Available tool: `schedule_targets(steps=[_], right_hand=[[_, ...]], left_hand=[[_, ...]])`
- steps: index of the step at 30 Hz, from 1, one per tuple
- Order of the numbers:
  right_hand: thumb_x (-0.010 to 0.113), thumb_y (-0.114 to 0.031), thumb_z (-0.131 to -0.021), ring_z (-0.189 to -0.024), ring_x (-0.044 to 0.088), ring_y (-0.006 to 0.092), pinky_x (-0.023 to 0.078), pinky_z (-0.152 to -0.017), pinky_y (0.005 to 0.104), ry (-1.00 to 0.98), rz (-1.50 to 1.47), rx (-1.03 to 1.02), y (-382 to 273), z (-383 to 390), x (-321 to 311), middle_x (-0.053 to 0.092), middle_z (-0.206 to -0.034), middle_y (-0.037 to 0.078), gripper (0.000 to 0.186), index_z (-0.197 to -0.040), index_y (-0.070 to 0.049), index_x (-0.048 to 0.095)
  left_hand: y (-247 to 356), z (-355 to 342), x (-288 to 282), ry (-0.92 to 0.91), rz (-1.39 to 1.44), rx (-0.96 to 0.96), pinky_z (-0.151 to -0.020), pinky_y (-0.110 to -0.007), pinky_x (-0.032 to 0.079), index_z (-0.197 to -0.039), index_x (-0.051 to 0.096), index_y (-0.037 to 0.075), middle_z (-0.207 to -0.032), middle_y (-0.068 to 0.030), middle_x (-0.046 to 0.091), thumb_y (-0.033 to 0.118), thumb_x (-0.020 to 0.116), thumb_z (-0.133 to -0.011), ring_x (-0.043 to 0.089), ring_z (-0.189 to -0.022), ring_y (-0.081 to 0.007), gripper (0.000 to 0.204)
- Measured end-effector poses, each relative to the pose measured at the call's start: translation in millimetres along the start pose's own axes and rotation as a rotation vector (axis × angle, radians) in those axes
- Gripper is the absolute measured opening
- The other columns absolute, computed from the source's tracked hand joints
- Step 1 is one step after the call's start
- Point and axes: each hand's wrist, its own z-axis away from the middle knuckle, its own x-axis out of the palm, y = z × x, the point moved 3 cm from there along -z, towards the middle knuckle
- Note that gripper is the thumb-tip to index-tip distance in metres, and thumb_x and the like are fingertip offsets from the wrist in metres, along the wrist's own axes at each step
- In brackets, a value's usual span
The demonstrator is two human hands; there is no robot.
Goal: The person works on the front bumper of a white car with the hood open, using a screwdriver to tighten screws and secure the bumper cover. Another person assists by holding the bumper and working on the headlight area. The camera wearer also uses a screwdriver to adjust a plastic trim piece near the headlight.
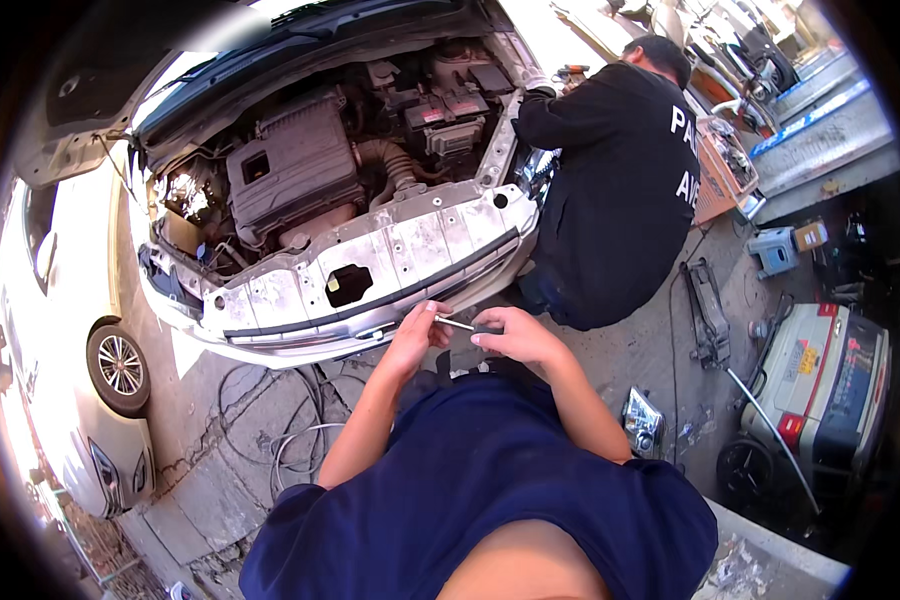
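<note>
A slim metal tool [454,322] lay crosswise between both hands, just before the car's front panel [370,262]; left hand [415,338] fingers pinched one end, right hand [510,335] fingers closed on the other.

Navy blue short-sleeved T-shirt, sleeves ending above elbows; forearms bare, no gloves, no watch
</note>
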Motion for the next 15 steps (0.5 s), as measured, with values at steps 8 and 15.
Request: schedule_targets(steps=[8, 15], right_hand=[[0.066, -0.017, -0.088, -0.086, 0.062, 0.0146, 0.05, -0.07, 0.0278, 0.081, -0.105, -0.015, -0.6, 23.3, 23.9, 0.066, -0.1, 0.012, 0.044, -0.127, -0.002, 0.05], [0.065, -0.03, -0.087, -0.105, 0.06, 0.0389, 0.048, -0.088, 0.0435, 0.113, 0.385, -0.155, -65.4, 39.3, 25.2, 0.061, -0.11, 0.024, 0.051, -0.126, -0.001, 0.049]], left_hand=[[-5.1, 12.7, -4.8, -0.166, 0.114, -0.003, -0.064, -0.028, 0.047, -0.096, 0.055, 0.004, -0.074, -0.0061, 0.058, 0.025, 0.052, -0.1, 0.056, -0.066, -0.0146, 0.022], [-4.2, 18.8, -23.3, -0.129, 0.456, 0.076, -0.064, -0.035, 0.041, -0.089, 0.059, 0.003, -0.057, -0.0047, 0.05, 0.022, 0.054, -0.099, 0.045, -0.053, -0.0162, 0.022]])
